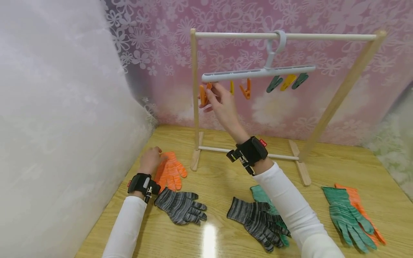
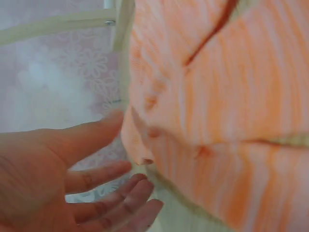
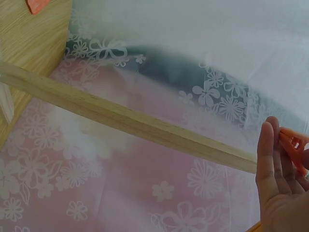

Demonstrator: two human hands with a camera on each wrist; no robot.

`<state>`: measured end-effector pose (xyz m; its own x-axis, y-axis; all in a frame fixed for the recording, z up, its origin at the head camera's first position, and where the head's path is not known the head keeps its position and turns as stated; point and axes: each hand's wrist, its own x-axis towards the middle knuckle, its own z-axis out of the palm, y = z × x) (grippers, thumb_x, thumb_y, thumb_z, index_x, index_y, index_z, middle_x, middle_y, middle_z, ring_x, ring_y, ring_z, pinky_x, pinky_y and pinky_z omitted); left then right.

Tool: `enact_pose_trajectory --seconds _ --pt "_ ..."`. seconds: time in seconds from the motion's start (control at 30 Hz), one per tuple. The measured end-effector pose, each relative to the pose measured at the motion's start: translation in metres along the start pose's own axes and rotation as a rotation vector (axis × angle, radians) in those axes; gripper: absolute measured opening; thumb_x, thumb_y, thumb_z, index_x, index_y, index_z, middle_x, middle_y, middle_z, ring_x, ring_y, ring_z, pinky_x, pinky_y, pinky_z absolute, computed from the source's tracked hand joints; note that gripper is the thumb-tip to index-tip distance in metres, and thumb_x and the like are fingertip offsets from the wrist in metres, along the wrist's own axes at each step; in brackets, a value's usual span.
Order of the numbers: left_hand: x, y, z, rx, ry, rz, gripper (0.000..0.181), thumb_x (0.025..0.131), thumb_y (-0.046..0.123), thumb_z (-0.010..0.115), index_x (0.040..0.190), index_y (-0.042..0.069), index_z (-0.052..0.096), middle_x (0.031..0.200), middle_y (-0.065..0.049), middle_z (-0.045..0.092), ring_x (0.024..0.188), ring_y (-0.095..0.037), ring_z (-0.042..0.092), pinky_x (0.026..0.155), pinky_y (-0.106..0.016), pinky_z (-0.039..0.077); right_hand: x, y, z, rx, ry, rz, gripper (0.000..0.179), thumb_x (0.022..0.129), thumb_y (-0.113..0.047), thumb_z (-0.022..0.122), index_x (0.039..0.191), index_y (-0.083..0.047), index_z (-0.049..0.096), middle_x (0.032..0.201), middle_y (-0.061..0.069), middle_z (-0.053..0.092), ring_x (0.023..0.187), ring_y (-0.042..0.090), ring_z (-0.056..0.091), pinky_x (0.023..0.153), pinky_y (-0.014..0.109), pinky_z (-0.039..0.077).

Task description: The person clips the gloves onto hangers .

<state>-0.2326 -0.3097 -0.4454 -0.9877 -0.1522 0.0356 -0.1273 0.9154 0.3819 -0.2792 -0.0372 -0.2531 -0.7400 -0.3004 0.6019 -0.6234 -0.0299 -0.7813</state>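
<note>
In the head view my right hand [image 1: 222,104] is raised to the left end of the pale grey hanger [image 1: 235,75]. Thumb and fingers pinch an orange clothespin [image 1: 203,96] just below the bar; the right wrist view shows the same clothespin [image 3: 293,145] at its right edge. My left hand [image 1: 151,161] is low at the cuff of an orange knitted glove [image 1: 171,171] lying on the table. Up close in the left wrist view, the left thumb and loosely extended fingers are spread, their tips right at the glove's edge [image 2: 140,145].
The hanger hooks over a wooden rack [image 1: 195,107]. Along it hang a yellow clothespin [image 1: 232,87], another orange one [image 1: 246,89], and several green and yellow ones at right. Grey gloves [image 1: 182,206], a green glove [image 1: 346,215] and other gloves lie on the wooden table [image 1: 222,175].
</note>
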Motion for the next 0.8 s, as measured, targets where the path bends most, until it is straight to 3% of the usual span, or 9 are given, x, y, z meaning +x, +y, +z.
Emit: enact_pose_trajectory --seconds 0.1,0.37,0.6,0.8 --pt "0.0 -0.004 0.003 0.022 -0.059 -0.018 0.05 0.094 0.031 0.075 0.123 -0.007 0.06 0.099 -0.022 0.069 0.084 -0.036 0.067 0.075 -0.05 0.057 -0.004 -0.001 0.0 0.007 -0.008 0.002 0.029 0.108 -0.01 0.049 0.133 0.004 0.057 0.104 0.024 0.07 0.076 0.026 0.07 0.065 0.032 0.061" --pt "0.007 -0.003 0.006 0.016 -0.089 -0.073 0.041 0.09 0.029 0.08 0.103 -0.005 0.061 0.086 -0.018 0.066 0.074 -0.033 0.065 0.064 -0.044 0.054 -0.008 -0.002 -0.001 0.021 -0.019 0.014 0.032 0.109 -0.011 0.048 0.138 0.001 0.056 0.107 0.025 0.07 0.08 0.031 0.069 0.066 0.034 0.061" --pt "0.01 0.001 0.005 0.039 -0.113 -0.053 0.056 0.092 0.025 0.078 0.131 -0.009 0.056 0.111 -0.025 0.069 0.093 -0.039 0.068 0.079 -0.052 0.057 -0.006 -0.005 -0.002 -0.015 -0.001 0.003 0.025 0.106 -0.02 0.057 0.123 -0.003 0.063 0.1 0.021 0.071 0.078 0.026 0.07 0.066 0.039 0.062" --pt "0.011 0.003 0.009 -0.007 -0.093 -0.046 0.049 0.092 0.025 0.077 0.127 -0.005 0.06 0.11 -0.022 0.069 0.09 -0.036 0.066 0.077 -0.049 0.054 -0.007 -0.005 -0.005 -0.121 0.027 -0.007 0.03 0.099 -0.018 0.069 0.124 -0.004 0.065 0.102 0.014 0.075 0.073 0.026 0.07 0.065 0.032 0.061"
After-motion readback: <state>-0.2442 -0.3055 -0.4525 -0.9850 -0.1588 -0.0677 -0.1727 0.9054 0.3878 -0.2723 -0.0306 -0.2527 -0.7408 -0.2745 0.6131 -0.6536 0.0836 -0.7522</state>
